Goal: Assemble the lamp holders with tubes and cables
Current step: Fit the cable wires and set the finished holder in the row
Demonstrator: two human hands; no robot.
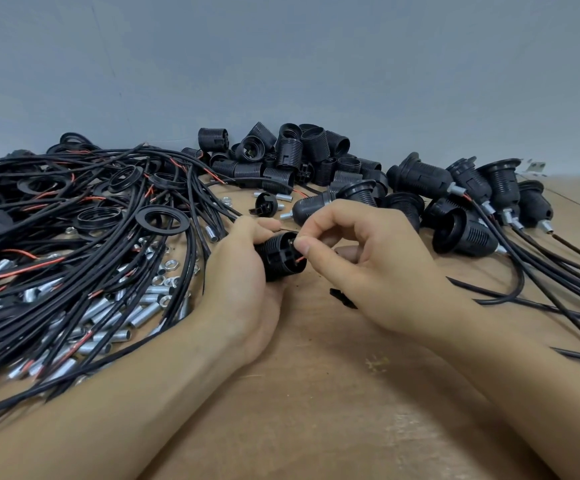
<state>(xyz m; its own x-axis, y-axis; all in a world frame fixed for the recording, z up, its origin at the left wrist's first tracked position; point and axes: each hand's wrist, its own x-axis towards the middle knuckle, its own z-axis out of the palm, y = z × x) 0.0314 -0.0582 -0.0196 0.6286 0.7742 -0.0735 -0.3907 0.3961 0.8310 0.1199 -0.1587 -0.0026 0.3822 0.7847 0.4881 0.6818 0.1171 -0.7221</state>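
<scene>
A plain wall point(281, 57) of grey-blue colour fills the upper part of the view, from 9 o'clock over 12 to 3 o'clock — it has no window and only some faint marks. Below it, from 3 o'clock to 6 o'clock, lies a brown wooden table point(316, 410) with a dull sheen — the light is soft and even.

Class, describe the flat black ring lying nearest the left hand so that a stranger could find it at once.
Start at the tangle of black cables on the left of the wooden table. At its right edge, just left of the left hand, lies the flat black ring. Unlike the ribbed threaded collars nearby, it is thin, smooth and washer-like.
</scene>
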